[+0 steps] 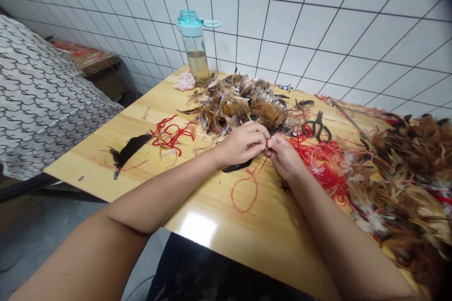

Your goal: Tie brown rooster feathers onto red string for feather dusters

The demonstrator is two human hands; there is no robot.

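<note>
My left hand and my right hand meet above the middle of the wooden table, fingertips pinched close together. Between them runs a red string, which hangs down in a loop onto the tabletop. A bit of red shows right at the fingertips; whether a feather is also pinched there I cannot tell. Just behind my hands lies a heap of brown and white feathers. A dark feather rests under my left hand. To the right of my right hand is a tangle of red string.
Black-handled scissors lie behind the red tangle. More brown feathers cover the table's right side. A bottle with a teal lid stands by the tiled wall. On the left are a black feather and loose red strings.
</note>
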